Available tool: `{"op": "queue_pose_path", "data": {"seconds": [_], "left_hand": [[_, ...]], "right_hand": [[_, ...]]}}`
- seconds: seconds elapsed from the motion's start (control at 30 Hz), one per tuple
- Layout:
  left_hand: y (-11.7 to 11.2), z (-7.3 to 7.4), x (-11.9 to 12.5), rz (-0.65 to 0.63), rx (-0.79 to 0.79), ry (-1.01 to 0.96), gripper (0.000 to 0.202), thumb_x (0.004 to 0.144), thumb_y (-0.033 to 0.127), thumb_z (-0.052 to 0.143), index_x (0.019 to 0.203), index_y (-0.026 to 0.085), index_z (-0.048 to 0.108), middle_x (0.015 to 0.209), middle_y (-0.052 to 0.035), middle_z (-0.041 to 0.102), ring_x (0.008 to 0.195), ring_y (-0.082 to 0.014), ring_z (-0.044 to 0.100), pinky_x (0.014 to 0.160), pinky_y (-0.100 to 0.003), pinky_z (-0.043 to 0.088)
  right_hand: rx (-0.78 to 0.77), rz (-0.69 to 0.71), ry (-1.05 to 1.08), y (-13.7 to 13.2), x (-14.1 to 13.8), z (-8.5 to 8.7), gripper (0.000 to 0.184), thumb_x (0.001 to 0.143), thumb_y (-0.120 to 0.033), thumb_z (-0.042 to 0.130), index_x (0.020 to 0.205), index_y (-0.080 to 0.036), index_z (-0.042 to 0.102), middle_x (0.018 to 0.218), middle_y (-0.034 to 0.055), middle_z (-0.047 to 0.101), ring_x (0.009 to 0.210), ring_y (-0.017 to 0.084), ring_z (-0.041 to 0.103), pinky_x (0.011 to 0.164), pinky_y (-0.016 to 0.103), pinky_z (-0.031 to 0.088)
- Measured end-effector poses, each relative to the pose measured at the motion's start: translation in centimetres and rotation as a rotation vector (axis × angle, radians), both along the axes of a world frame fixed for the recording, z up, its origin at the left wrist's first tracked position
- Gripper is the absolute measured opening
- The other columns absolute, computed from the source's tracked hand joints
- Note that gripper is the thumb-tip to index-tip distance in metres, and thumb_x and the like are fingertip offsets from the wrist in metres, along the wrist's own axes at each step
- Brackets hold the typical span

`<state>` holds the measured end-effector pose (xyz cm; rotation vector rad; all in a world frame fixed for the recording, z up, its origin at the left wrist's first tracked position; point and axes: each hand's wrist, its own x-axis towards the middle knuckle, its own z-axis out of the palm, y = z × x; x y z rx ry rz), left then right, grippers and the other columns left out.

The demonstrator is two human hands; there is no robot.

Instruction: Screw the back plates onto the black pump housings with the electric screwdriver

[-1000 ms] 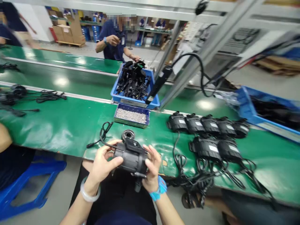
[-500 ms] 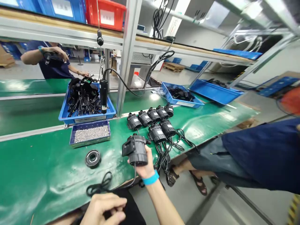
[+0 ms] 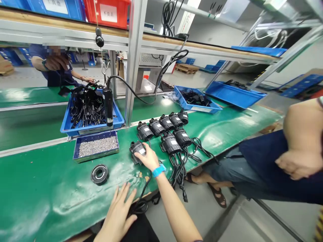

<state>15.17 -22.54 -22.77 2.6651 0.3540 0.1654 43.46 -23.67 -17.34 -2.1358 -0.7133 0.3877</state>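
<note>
My right hand [image 3: 147,157], with a blue wristband, lies closed over a black pump-like unit [image 3: 136,148] that rests on the green bench [image 3: 45,198], left of the rows of several like units [image 3: 166,129]. Its black cable [image 3: 141,201] trails back over the bench edge. My left hand [image 3: 118,211] is open, fingers spread flat near the bench edge beside that cable, holding nothing. A black ring part [image 3: 100,174] lies on the bench to the left.
A blue tray of small screws [image 3: 96,148] and a blue bin of black cables [image 3: 88,109] stand behind. An electric screwdriver [image 3: 109,104] hangs over them. A seated person's legs [image 3: 252,168] are at the right. Another person [image 3: 55,65] works across the belt.
My right hand has carried the black unit from the air down onto the bench beside the rows. My left hand has opened and moved up to the bench edge.
</note>
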Motion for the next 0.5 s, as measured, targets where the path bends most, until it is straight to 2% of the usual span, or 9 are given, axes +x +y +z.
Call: {"op": "queue_pose_path", "data": {"seconds": [0.17,0.23,0.3,0.4,0.5], "left_hand": [[-1.4,1.1,0.2,-0.004,-0.013,0.032,0.101,0.078,0.009,0.080,0.162,0.032,0.029,0.170,-0.0141,0.032,0.156,-0.0406,0.032,0.120,-0.071,0.037],[-1.9,1.2,0.7,-0.020,-0.002,0.047,0.098,0.076,0.009,0.082,0.160,0.031,0.035,0.168,-0.0143,0.036,0.156,-0.0435,0.030,0.120,-0.074,0.035],[-2.5,1.1,1.3,-0.091,0.007,0.066,0.096,0.074,0.009,0.083,0.157,0.031,0.040,0.167,-0.0143,0.038,0.155,-0.0444,0.030,0.121,-0.074,0.033],[-3.3,0.7,1.8,-0.268,0.000,0.026,0.086,0.079,0.019,0.083,0.154,0.031,0.042,0.165,-0.0145,0.041,0.155,-0.0409,0.032,0.122,-0.069,0.034],[-3.9,-0.2,2.0,-0.364,0.035,-0.083,0.071,0.087,0.035,0.078,0.150,0.029,0.046,0.161,-0.0177,0.046,0.154,-0.0382,0.037,0.121,-0.064,0.039]], "right_hand": [[-0.159,-0.061,-0.264,-1.3,3.2,1.2,0.066,0.087,-0.049,0.069,0.143,-0.016,0.057,0.130,0.0204,0.065,0.122,0.038,0.061,0.103,0.050,0.049],[-0.200,-0.057,-0.376,-1.7,3.5,2.2,0.064,0.090,-0.044,0.065,0.145,-0.013,0.056,0.135,0.0248,0.059,0.125,0.042,0.057,0.103,0.057,0.047],[-0.223,-0.020,-0.484,-1.4,2.9,3.3,0.062,0.092,-0.037,0.062,0.148,-0.013,0.053,0.144,0.0273,0.052,0.131,0.046,0.051,0.104,0.063,0.044],[-0.229,0.085,-0.626,0.8,1.3,4.3,0.062,0.096,-0.030,0.059,0.154,-0.016,0.046,0.158,0.0261,0.039,0.145,0.049,0.035,0.113,0.070,0.033],[-0.236,0.223,-0.715,4.7,0.2,4.1,0.060,0.099,-0.028,0.058,0.156,-0.016,0.043,0.164,0.0231,0.034,0.151,0.046,0.026,0.119,0.071,0.021]]}}
